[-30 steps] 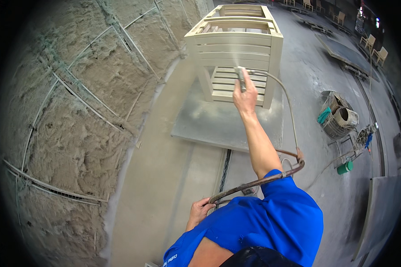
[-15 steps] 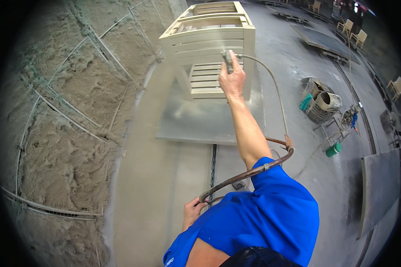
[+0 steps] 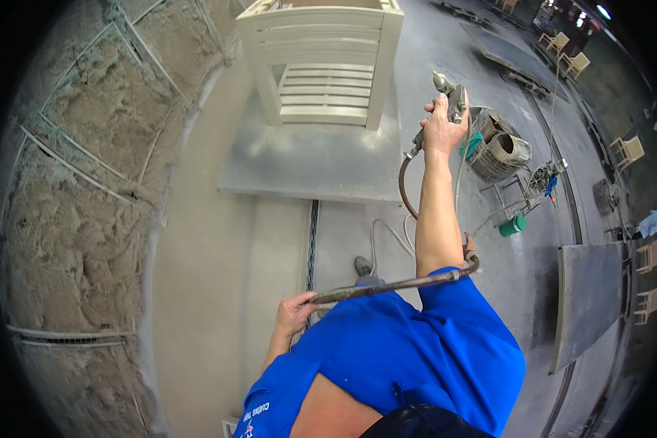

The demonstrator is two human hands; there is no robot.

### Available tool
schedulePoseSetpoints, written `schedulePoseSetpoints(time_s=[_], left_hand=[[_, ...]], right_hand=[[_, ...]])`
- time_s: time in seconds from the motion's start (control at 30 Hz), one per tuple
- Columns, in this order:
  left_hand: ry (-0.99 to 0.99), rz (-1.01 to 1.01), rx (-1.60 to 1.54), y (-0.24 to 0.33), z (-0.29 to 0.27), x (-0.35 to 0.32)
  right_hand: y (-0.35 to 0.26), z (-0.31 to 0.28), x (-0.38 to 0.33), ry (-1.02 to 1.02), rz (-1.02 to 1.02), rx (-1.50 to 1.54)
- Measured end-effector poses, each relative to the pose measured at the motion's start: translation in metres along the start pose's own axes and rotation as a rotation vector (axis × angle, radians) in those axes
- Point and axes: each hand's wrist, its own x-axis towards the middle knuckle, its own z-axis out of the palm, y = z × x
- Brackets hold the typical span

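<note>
My right hand [image 3: 443, 134] is closed round a metal spray gun [image 3: 455, 102], raised to the right of a cream-painted slatted wooden furniture frame [image 3: 328, 45]. No spray mist shows at its nozzle. A hose runs down from the gun's handle, and a thinner one passes along my forearm. At my waist, my left hand [image 3: 293, 314] grips a brown hose [image 3: 387, 287] that stretches across my front to my right upper arm. The frame stands on a flat grey platform [image 3: 306, 171], apart from both hands; its top is cut off by the view.
Residue coats the wall [image 3: 73, 241] on the left, crossed by bars. On the right stand a dirty bucket [image 3: 509, 152], a green container [image 3: 512, 225] and a tilted grey board [image 3: 590, 299]. A floor chain [image 3: 312, 248] runs from the platform; several wooden chairs [image 3: 628, 151] stand farther right.
My right hand has swung the spray gun rightward, away from the frame, and the mist is gone. My left hand has shifted slightly left and up with the hose. The view has moved right.
</note>
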Motion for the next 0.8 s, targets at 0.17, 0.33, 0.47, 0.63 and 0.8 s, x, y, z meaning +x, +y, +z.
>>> schedulePoseSetpoints(time_s=[0.17,0.33,0.47,0.63,0.8], left_hand=[[0.072,-0.108,-0.097,0.007,0.024,0.004],[0.15,-0.247,-0.109,0.023,0.042,0.022],[0.212,-0.253,-0.054,0.04,0.063,0.055],[0.26,-0.209,0.043,0.049,0.089,0.095],[0.277,-0.198,0.045,0.066,0.115,0.132]], right_hand=[[0.088,-0.017,0.0,0.066,0.162,-0.094],[0.178,-0.048,-0.007,0.082,0.404,-0.16],[0.24,-0.068,0.0,0.098,0.577,-0.245],[0.31,-0.097,0.02,0.114,0.769,-0.316],[0.333,-0.128,0.042,0.152,0.886,-0.344]])
